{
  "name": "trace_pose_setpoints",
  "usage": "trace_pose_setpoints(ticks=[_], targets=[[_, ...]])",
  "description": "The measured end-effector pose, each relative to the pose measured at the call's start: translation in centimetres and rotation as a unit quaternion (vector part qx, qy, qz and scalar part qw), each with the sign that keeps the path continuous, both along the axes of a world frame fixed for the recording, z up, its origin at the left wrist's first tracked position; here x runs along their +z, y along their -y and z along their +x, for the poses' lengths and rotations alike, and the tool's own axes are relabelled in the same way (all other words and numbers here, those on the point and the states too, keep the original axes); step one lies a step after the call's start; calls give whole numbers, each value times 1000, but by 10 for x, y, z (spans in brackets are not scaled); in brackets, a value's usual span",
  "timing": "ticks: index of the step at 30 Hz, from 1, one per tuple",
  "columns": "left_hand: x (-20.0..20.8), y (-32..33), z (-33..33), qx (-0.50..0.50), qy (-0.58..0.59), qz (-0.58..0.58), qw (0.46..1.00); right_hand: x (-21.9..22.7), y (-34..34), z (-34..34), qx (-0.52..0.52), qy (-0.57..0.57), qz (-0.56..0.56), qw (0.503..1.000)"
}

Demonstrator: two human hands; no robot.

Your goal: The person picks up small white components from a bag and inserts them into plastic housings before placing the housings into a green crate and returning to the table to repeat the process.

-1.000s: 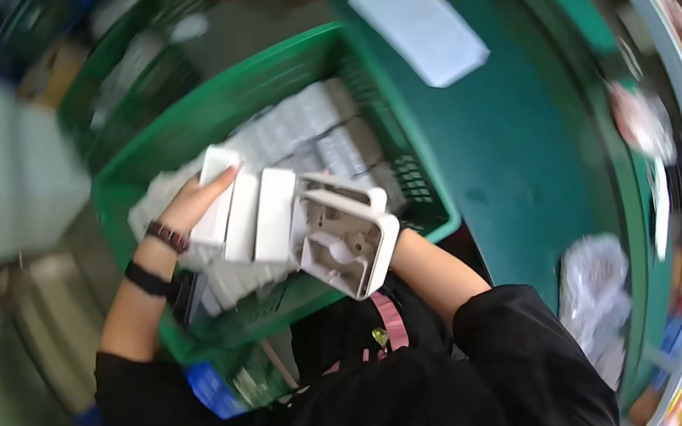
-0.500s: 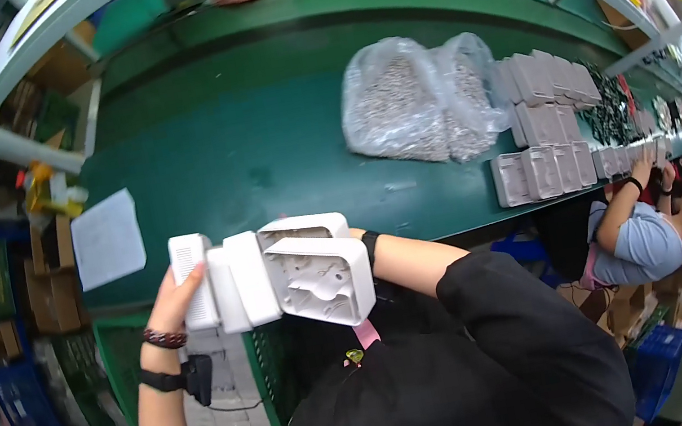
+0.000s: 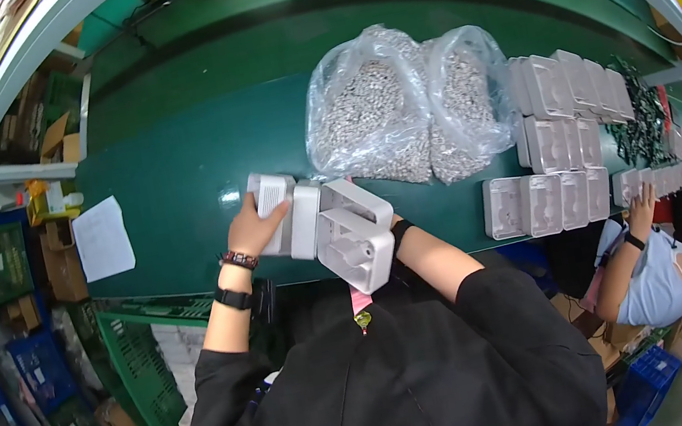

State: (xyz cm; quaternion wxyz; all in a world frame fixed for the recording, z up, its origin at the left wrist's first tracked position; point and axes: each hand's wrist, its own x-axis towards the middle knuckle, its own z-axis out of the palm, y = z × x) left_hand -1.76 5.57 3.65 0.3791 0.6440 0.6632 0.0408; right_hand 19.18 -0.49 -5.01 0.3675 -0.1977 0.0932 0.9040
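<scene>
Between my two hands is a short row of white plastic housings (image 3: 306, 219), pressed side by side over the table's near edge. My left hand (image 3: 254, 228) grips the left end, thumb on the slotted face of the outermost piece. At the right end, two hollow housings (image 3: 350, 252) show their open insides, tilted toward me. My right hand (image 3: 396, 223) is closed round that end; its fingers are mostly hidden behind the housings. Just beyond them lies a clear plastic bag (image 3: 368, 108) full of small light-grey pieces, with a second bag (image 3: 467, 99) beside it.
Rows of white housings (image 3: 540, 203) stand on the green table (image 3: 169, 170) to the right, before a heap of black parts (image 3: 636, 115). A paper sheet (image 3: 102, 240) lies at the left. A green crate (image 3: 145, 366) is below the edge. A co-worker (image 3: 658, 276) sits at right.
My hands have carried the housings rightward and farther from me, from above the crate to the table's edge. The view has shifted too. The co-worker's hands have moved apart.
</scene>
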Motion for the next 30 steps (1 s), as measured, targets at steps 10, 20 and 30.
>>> trace_pose_setpoints(ticks=[10, 20, 30], targets=[[-18, -6, -21, -68, -102, 67, 990, -25, -9, 11, -34, 270, 138, 952], [-70, -16, -95, 2, -145, 237, 961, -7, 60, 57, -34, 592, 158, 789], [-13, 1, -64, -1, -189, 426, 885, -3, 93, 81, -101, 747, 82, 652]])
